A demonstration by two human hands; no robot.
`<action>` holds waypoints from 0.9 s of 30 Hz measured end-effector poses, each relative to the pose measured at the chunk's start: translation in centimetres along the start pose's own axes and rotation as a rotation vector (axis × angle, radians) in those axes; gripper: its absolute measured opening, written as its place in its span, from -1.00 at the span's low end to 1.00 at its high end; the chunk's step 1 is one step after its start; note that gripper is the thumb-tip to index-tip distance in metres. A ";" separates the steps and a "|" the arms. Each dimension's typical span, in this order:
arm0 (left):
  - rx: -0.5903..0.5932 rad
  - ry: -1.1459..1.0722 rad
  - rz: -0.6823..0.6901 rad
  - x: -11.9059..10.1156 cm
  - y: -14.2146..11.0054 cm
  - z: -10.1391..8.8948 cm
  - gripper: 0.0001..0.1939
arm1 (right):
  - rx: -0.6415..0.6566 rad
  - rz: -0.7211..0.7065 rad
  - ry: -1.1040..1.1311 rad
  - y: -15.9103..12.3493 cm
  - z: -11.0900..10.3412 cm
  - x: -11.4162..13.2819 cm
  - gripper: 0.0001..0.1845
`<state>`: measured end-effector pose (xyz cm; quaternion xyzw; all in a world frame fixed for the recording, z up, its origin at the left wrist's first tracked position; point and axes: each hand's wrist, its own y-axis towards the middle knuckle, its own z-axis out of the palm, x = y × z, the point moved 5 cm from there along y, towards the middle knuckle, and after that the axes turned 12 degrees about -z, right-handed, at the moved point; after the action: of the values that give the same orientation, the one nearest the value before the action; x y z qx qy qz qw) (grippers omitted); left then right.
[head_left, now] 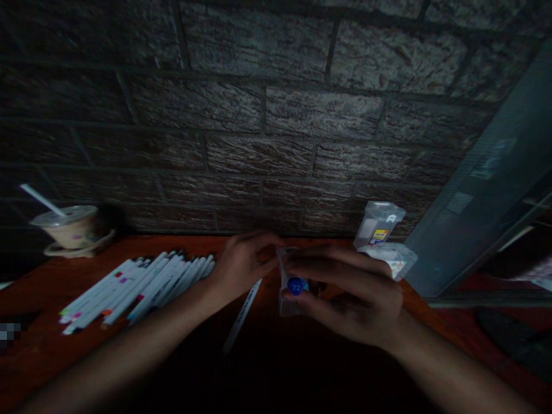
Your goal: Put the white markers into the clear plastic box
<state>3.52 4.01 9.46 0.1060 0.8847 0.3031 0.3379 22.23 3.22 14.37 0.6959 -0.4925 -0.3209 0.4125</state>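
My right hand (pixel 357 287) is closed around a marker whose blue end (pixel 296 286), printed 72, faces me; the rest of its barrel is hidden. That end sits at the mouth of a clear plastic case (pixel 290 307). On the case's left side, my left hand (pixel 245 259) pinches the upper rim between thumb and fingers. A single white marker (pixel 242 316) lies on the table just below my left hand. To the left, several white markers (pixel 150 290) with coloured marks lie side by side in a loose row.
The reddish-brown table (pixel 38 287) backs onto a dark brick wall (pixel 276 115). A lidded drink cup (pixel 71 224) with a straw stands at the far left. Right of my hands are an upright clear container (pixel 379 221) and a clear lid-like piece (pixel 401 259), beside a grey post (pixel 470 172).
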 end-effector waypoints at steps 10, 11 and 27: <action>-0.017 -0.025 0.020 -0.1 0.0 -0.2 -0.83 | -0.027 0.044 -0.013 -0.2 -0.1 0.0 -0.59; -0.019 -0.023 0.020 0.0 -0.1 -0.1 -0.82 | -0.030 0.045 -0.016 -0.2 -0.1 0.0 -0.57; -0.051 0.013 0.047 -0.1 0.0 -0.2 -0.83 | -0.018 0.039 0.012 -0.5 0.1 0.1 -0.61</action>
<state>3.48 3.90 9.63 0.1163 0.8762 0.3339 0.3274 22.40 3.20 13.87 0.6842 -0.5006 -0.3131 0.4281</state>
